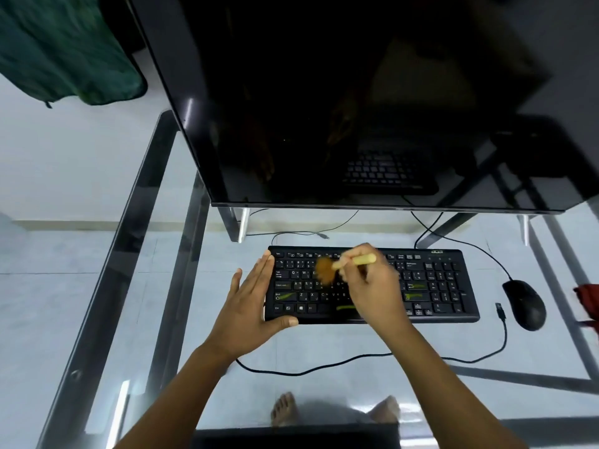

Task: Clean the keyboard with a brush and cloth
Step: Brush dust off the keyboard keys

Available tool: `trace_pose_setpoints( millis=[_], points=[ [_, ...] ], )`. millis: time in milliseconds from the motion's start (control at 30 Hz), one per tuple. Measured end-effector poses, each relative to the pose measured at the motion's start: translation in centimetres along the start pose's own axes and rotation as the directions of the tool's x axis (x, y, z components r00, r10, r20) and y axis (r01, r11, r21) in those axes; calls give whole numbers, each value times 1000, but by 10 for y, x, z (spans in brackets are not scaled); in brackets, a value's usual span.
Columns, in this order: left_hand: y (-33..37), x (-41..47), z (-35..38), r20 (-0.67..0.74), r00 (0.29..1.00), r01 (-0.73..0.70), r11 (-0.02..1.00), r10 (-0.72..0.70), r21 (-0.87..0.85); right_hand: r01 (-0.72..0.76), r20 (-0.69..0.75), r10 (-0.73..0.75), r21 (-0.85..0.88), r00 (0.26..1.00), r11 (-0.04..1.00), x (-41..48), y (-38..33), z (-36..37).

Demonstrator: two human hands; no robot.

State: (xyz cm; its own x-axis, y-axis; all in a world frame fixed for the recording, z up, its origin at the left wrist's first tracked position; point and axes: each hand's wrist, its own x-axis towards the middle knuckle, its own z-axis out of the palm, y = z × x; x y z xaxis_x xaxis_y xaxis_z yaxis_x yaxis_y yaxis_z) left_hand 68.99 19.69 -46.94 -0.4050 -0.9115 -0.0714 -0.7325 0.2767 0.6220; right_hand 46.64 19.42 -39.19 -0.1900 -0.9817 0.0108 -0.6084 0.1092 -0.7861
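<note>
A black keyboard (434, 286) lies on the glass desk (97, 286) in front of the monitor. My right hand (372, 286) is over the keyboard's middle, closed on a brush (327, 268) with a pale yellow handle. Its brown bristles are blurred and sit over the upper letter rows on the left half. My left hand (249, 306) rests against the keyboard's left end, fingers straight along the side and thumb at the front corner. A red cloth (588, 303) shows at the right frame edge.
A large dark monitor (356, 108) stands behind the keyboard on two legs. A black mouse (525, 304) lies right of the keyboard, its cable (324, 367) looping across the desk's front. A green cloth (64, 50) hangs at top left. Bare feet show through the glass.
</note>
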Motion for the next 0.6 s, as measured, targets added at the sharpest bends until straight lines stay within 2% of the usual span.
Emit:
trace_pose_setpoints(
  millis=[33, 67, 100, 133, 167, 200, 267, 333, 400, 433, 500, 533, 600],
  points=[
    [0, 0, 1, -7, 1000, 3, 1000, -3, 4, 6, -54, -3, 44, 999, 999, 4, -2, -1],
    [1, 0, 1, -13, 1000, 4, 1000, -4, 9, 24, -49, -21, 63, 999, 998, 7, -1, 0],
    [1, 0, 1, -17, 1000, 5, 1000, -5, 7, 9, 22, -11, 108, 1000, 994, 9, -4, 3],
    [1, 0, 1, -19, 1000, 8, 1000, -8, -4, -5, 123, -6, 87, 992, 996, 10, -6, 7],
    [1, -1, 0, -23, 1000, 12, 1000, -13, -17, -1, 163, -8, 55, 987, 998, 11, -10, 11],
    [2, -1, 0, -28, 999, 19, 999, -19, -26, 33, 128, -36, 25, 991, 999, 13, -12, 14],
    [3, -2, 0, -44, 999, 31, 999, -32, -34, 56, -30, -55, 29, 998, 998, 22, -19, 16],
    [2, -2, 1, -58, 998, 35, 998, -38, -46, 78, 46, -82, 88, 996, 993, 26, -25, 22],
    [1, -2, 2, -66, 997, 29, 999, -32, -45, 104, 206, -106, 21, 973, 994, 25, -31, 31],
    [1, -2, 2, -68, 997, 26, 998, -30, -48, 126, 208, -124, 2, 970, 992, 25, -35, 35],
    [1, -2, 3, -74, 997, 23, 998, -27, -61, 161, 58, -161, 0, 985, 987, 27, -39, 39],
    [1, -2, 3, -76, 997, 24, 998, -29, -64, 174, 44, -175, 12, 984, 985, 28, -38, 41],
    [0, -2, 3, -78, 996, 40, 997, -45, -62, 144, 164, -150, 49, 975, 988, 26, -39, 47]
  ],
)
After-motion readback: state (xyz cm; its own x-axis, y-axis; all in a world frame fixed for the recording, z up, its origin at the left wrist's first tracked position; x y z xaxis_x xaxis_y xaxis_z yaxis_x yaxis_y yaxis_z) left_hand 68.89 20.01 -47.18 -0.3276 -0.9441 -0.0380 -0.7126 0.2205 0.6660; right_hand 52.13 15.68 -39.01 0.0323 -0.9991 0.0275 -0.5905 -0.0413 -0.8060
